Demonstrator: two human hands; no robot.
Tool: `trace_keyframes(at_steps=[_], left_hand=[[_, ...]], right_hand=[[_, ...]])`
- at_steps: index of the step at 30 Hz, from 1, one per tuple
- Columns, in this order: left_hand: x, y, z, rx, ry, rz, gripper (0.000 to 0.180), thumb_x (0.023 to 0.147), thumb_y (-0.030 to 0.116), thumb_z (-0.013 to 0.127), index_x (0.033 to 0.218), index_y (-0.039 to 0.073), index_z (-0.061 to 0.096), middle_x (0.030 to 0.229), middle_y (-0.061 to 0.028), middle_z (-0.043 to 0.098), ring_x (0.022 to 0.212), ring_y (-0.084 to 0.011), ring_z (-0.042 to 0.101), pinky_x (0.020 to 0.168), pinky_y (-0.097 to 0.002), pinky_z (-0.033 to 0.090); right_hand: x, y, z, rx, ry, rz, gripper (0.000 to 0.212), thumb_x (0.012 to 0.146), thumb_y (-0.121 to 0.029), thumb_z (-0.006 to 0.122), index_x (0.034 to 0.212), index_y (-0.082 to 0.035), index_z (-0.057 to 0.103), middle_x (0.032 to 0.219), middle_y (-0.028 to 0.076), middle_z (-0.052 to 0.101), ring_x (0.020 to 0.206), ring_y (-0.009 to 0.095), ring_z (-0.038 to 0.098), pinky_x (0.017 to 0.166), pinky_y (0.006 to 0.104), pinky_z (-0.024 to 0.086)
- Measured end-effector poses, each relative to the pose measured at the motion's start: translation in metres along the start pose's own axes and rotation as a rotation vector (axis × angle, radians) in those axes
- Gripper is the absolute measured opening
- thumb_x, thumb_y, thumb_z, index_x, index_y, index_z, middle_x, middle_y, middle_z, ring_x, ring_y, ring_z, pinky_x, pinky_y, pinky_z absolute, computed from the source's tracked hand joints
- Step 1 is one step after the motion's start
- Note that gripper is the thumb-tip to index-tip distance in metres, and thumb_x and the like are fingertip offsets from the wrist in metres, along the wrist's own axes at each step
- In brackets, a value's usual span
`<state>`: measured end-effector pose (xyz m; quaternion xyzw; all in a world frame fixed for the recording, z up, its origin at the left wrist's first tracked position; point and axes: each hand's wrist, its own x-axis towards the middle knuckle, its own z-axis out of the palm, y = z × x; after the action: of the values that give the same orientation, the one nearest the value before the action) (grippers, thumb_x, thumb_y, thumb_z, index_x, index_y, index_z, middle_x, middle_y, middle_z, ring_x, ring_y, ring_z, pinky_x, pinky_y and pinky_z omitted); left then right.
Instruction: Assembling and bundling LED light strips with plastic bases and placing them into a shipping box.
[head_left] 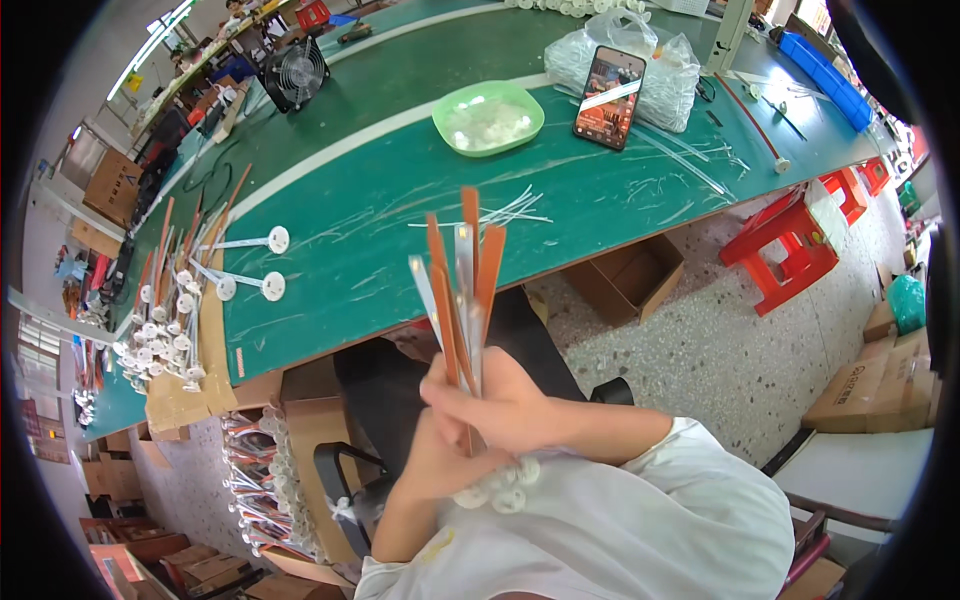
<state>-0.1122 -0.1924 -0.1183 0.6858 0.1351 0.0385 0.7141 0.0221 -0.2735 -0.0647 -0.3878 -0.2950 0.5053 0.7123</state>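
In front of my body, both hands close around a bundle of long flat strips [463, 290], some orange and some silvery white. The strips stand nearly upright, fanning out a little at the top. Below my fingers, round white end caps [508, 498] stick out against my shirt. My left hand [432, 458] wraps the lower part of the bundle, and my right hand [508, 402] grips just above it, the two touching. On the table's left end lies a heap of similar strips with round white caps [165, 335], and a few single capped strips [272, 287] lie beside it.
Across the green table [350, 235] are a green bowl [488, 118], a propped phone [609, 97], a plastic bag [672, 85] and thin loose strips [510, 212]. A black chair [375, 385] is below the edge. Red stools [785, 250] and cartons [870, 385] stand right.
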Motion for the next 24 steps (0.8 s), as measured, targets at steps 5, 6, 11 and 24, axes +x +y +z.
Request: trace_keyframes(at_steps=[5, 6, 11, 24], left_hand=[[0.013, -0.014, 0.009, -0.166, -0.289, 0.102, 0.047, 0.075, 0.0, 0.073, 0.117, -0.003, 0.054, 0.098, -0.0062, 0.06, 0.1, -0.0156, 0.058, 0.08, -0.0304, 0.048], [0.019, -0.007, 0.01, -0.293, -0.312, 0.052, 0.041, 0.076, 0.002, 0.073, 0.113, -0.002, 0.056, 0.098, -0.0085, 0.06, 0.102, -0.0189, 0.059, 0.084, -0.0327, 0.048], [0.025, -0.028, 0.009, -0.635, -0.491, 0.144, 0.027, 0.089, 0.012, 0.057, 0.111, -0.003, 0.056, 0.097, -0.0116, 0.063, 0.097, -0.0222, 0.062, 0.081, -0.0341, 0.051], [0.006, -0.019, 0.007, -0.543, -0.032, 0.154, 0.04, 0.102, 0.039, 0.036, 0.111, 0.0, 0.046, 0.072, -0.0075, 0.055, 0.066, -0.0162, 0.057, 0.061, -0.0274, 0.048]], right_hand=[[-0.007, 0.006, -0.039, -0.436, -0.125, -0.367, 0.013, 0.086, -0.01, 0.069, 0.084, 0.0, 0.06, 0.068, 0.004, 0.062, 0.064, 0.009, 0.059, 0.062, 0.0255, 0.048], [-0.004, 0.006, -0.042, -0.394, -0.158, -0.3, 0.013, 0.084, -0.008, 0.07, 0.084, 0.0, 0.061, 0.071, 0.004, 0.062, 0.066, 0.009, 0.059, 0.063, 0.0264, 0.048], [0.006, 0.004, -0.054, -0.38, -0.367, -0.274, 0.009, 0.08, -0.007, 0.071, 0.086, -0.003, 0.064, 0.094, 0.01, 0.065, 0.093, 0.024, 0.058, 0.076, 0.036, 0.048], [0.039, 0.005, -0.042, -0.626, -0.403, -0.113, 0.026, 0.082, -0.024, 0.071, 0.083, 0.001, 0.063, 0.078, 0.014, 0.064, 0.073, 0.025, 0.063, 0.065, 0.034, 0.051]])
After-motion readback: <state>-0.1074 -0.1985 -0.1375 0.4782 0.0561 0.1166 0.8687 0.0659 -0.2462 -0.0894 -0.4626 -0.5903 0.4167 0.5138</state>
